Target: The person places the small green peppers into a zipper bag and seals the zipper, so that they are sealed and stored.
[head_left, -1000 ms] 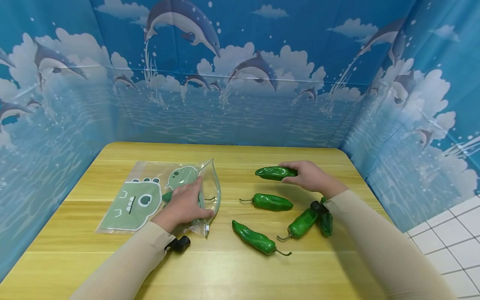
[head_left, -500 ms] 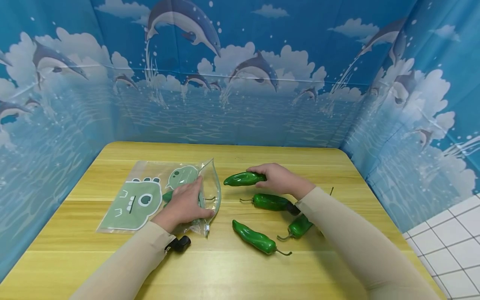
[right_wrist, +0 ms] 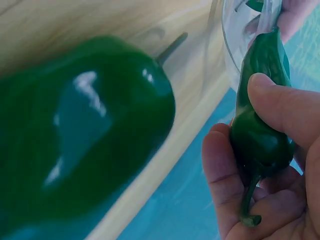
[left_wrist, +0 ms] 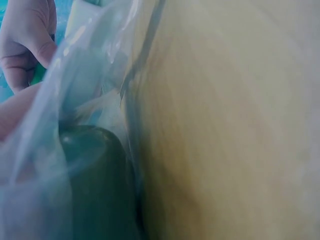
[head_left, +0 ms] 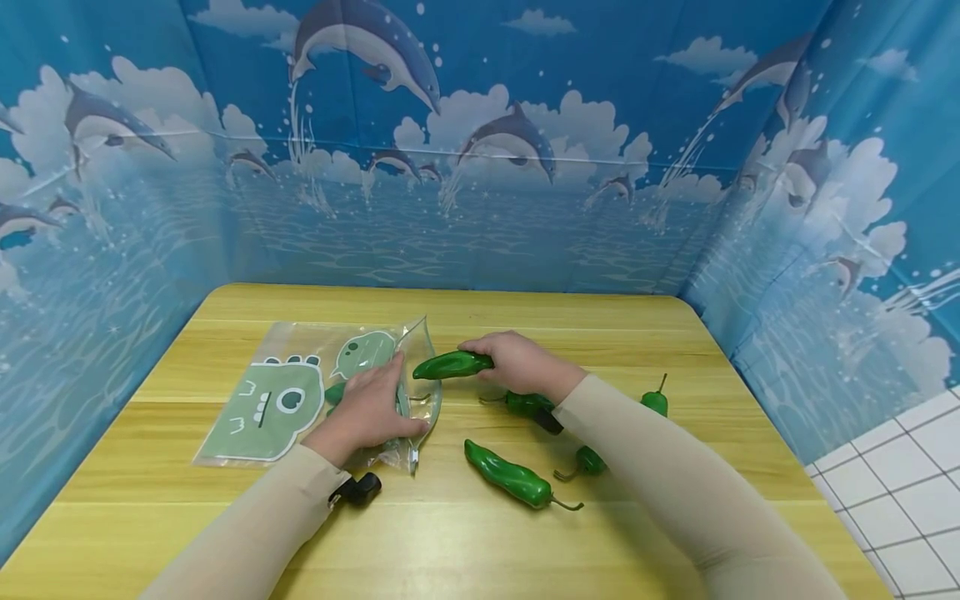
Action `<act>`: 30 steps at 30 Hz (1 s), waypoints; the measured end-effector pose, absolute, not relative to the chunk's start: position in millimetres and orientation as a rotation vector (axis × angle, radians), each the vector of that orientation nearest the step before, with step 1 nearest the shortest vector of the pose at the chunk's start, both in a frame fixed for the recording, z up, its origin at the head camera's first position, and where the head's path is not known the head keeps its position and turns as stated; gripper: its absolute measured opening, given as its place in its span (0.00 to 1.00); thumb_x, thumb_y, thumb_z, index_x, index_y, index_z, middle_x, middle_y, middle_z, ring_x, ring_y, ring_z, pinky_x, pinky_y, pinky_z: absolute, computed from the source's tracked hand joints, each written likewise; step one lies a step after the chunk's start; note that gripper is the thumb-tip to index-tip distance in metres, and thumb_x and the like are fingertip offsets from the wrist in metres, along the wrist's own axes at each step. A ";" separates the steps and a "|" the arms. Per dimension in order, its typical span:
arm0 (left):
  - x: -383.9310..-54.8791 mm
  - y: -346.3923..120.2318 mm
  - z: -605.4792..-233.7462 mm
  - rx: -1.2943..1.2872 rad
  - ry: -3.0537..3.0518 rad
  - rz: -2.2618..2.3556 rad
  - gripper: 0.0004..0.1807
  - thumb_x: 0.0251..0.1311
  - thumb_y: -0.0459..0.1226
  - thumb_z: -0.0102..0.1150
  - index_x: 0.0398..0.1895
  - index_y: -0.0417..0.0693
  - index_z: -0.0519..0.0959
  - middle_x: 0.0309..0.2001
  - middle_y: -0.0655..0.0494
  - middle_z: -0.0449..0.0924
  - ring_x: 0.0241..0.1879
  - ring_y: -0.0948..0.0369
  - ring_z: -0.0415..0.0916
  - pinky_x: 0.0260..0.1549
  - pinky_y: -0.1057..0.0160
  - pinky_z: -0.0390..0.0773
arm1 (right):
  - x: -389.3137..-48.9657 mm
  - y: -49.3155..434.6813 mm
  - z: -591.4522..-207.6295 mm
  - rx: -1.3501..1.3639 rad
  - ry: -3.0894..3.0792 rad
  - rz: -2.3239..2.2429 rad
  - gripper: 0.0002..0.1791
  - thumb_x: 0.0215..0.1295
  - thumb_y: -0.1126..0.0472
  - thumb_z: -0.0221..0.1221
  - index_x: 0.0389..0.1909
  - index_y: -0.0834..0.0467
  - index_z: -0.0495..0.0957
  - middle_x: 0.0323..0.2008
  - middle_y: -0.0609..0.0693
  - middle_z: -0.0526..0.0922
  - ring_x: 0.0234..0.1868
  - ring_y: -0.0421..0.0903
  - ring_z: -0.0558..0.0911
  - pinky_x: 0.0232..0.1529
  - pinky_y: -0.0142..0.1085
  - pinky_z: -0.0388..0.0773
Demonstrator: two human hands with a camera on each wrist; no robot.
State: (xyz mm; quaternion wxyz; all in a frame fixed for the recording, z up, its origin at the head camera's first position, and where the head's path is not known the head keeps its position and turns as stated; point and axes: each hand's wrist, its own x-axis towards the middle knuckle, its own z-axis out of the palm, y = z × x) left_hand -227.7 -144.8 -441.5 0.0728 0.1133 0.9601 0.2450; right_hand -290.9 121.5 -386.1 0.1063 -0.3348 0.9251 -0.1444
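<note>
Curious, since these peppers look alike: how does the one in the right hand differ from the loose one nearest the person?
The held pepper sits in the right hand; the nearest pepper lies on the table. The held pepper's tip points at the mouth of the bag; the nearest pepper is outside it. Both are green and glossy.

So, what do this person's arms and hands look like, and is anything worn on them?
The left sleeve and right sleeve are long, plain and beige, reaching the wrists. A small, rounded black device shows at the left wrist, with another device at the right. The left hand and right hand are bare.
</note>
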 end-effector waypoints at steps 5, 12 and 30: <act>-227.1 -145.4 -441.7 0.343 2.886 0.745 0.72 0.51 0.63 0.76 0.87 0.43 0.41 0.84 0.42 0.53 0.82 0.41 0.53 0.80 0.35 0.48 | -292.2 111.6 -391.9 -0.953 2.731 -0.450 0.33 0.73 0.59 0.66 0.77 0.54 0.71 0.69 0.52 0.81 0.62 0.50 0.84 0.61 0.47 0.83; -225.1 -145.2 -440.3 0.348 2.889 0.757 0.72 0.51 0.62 0.76 0.87 0.43 0.41 0.84 0.43 0.54 0.82 0.42 0.53 0.80 0.36 0.48 | -292.9 97.3 -398.3 -0.968 2.741 -0.442 0.30 0.73 0.59 0.67 0.74 0.51 0.75 0.65 0.49 0.84 0.58 0.47 0.86 0.60 0.45 0.83; -225.2 -144.8 -441.8 0.363 2.900 0.754 0.72 0.52 0.62 0.76 0.87 0.45 0.40 0.85 0.44 0.51 0.82 0.41 0.52 0.80 0.36 0.48 | -292.3 81.6 -406.6 -0.948 2.732 -0.377 0.32 0.72 0.57 0.67 0.76 0.51 0.73 0.67 0.50 0.83 0.63 0.49 0.84 0.65 0.46 0.81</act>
